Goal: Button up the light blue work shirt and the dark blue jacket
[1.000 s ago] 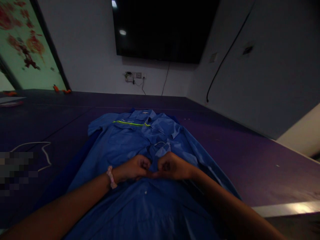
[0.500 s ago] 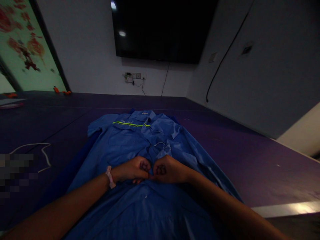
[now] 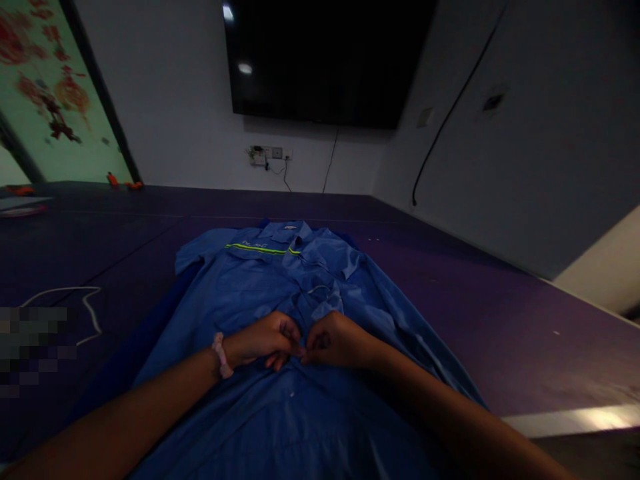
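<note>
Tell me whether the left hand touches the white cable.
Apart: the head view shows shirt and purple surface between the left hand and the white cable.

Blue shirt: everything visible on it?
The blue shirt looks like woven cloth, wrinkled, lying spread on a purple surface, collar at the far end. A yellow-green stripe crosses the chest, pale lettering above it. A small pale spot, perhaps a button, shows nearer the camera. The left hand and right hand touch its front, close together; their grip is too dim to tell.
</note>
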### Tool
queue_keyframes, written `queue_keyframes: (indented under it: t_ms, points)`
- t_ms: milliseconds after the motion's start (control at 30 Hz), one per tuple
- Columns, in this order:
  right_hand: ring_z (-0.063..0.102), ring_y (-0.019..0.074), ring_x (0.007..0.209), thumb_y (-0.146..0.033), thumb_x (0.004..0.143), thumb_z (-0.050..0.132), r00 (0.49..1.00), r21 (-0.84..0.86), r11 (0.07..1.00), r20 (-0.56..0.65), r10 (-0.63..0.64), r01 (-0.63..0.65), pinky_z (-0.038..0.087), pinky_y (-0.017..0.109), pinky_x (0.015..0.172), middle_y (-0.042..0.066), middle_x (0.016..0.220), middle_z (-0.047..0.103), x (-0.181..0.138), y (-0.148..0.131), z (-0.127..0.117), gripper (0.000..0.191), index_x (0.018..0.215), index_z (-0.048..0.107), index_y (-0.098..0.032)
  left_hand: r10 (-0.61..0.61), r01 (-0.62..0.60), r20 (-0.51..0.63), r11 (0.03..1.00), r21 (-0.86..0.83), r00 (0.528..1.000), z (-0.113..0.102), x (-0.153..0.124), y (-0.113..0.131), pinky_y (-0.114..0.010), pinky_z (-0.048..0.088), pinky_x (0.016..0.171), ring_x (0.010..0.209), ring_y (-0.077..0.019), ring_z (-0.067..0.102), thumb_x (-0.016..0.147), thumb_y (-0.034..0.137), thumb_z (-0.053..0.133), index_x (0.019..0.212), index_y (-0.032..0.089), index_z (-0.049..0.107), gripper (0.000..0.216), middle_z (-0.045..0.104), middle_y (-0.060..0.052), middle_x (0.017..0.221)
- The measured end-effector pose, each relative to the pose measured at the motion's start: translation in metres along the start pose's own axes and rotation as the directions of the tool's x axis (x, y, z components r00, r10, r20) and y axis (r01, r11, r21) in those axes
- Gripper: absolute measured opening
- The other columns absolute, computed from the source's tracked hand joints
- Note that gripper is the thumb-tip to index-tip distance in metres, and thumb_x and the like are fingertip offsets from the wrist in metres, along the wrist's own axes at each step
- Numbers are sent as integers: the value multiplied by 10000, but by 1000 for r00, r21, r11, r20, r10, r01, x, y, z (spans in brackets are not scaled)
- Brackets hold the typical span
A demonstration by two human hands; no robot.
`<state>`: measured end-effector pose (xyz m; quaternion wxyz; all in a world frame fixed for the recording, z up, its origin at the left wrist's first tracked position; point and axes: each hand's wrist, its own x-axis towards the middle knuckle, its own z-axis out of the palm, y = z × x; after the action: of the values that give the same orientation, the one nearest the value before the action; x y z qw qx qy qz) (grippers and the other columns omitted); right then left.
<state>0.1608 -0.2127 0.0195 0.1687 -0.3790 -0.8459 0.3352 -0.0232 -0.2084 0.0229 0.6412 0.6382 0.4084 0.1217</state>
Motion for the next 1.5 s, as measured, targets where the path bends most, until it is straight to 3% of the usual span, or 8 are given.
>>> queue_keyframes:
  t_ms: [133,300,400,600,867,1067,1300,1500]
  points:
    - [508,83,521,-336,624,689,996,-112,992,-62,-68,61,325,173,457,2,612,621,-1,-5,1,179,670,677,-164,7,-7,14,1000,25,1000,-1,-1,0,-144,244,298,293,-56,402,640,263,617,676,127,523,169,470,72,362]
    - [511,79,504,-278,638,674,999,-47,998,-4,-48,48,327,166,442,0,605,622,-3,-8,3,126,690,687,-164,8,-26,104,985,171,994,-2,-2,0,-153,253,314,308,-48,377,692,245,524,721,124,555,128,459,73,405]
    - [515,75,518,-231,662,645,996,5,997,29,-80,80,340,159,457,-5,608,619,-3,-7,3,84,699,688,-169,23,-46,94,966,254,995,-1,-5,1,-154,270,340,331,-38,370,705,225,476,757,129,564,140,469,70,459]
    - [489,68,488,-265,638,667,998,97,993,31,62,-65,326,153,422,-12,570,580,-2,-6,4,129,670,649,-141,29,-53,83,952,300,996,1,-10,7,-174,258,350,331,-56,366,744,314,472,713,143,529,183,429,69,417]
    - [460,58,449,-243,586,684,963,254,928,86,257,-271,305,146,392,-37,504,537,0,-2,6,135,616,609,-135,49,-58,41,959,276,998,2,-7,7,-187,225,356,318,-65,360,745,380,481,662,151,490,243,404,72,377]
    - [420,48,415,-231,590,662,950,233,922,124,287,-309,270,146,372,-53,468,506,0,-6,4,111,601,604,-137,28,-26,-4,967,255,1000,4,-10,9,-166,246,346,313,-45,366,713,382,519,645,145,483,249,459,70,423]
    - [414,53,415,-183,569,654,947,133,938,23,319,-320,267,149,363,-55,448,487,3,-6,8,83,551,588,-137,17,10,-107,971,240,994,9,-7,4,-158,289,334,333,-54,424,683,373,548,691,142,483,240,517,52,493]
    - [409,47,420,-178,545,668,939,221,913,71,336,-343,280,150,382,-55,449,494,5,-4,5,85,521,598,-138,-3,22,-63,956,294,998,8,-9,7,-154,272,329,345,-60,450,692,342,524,708,137,498,208,526,44,512]
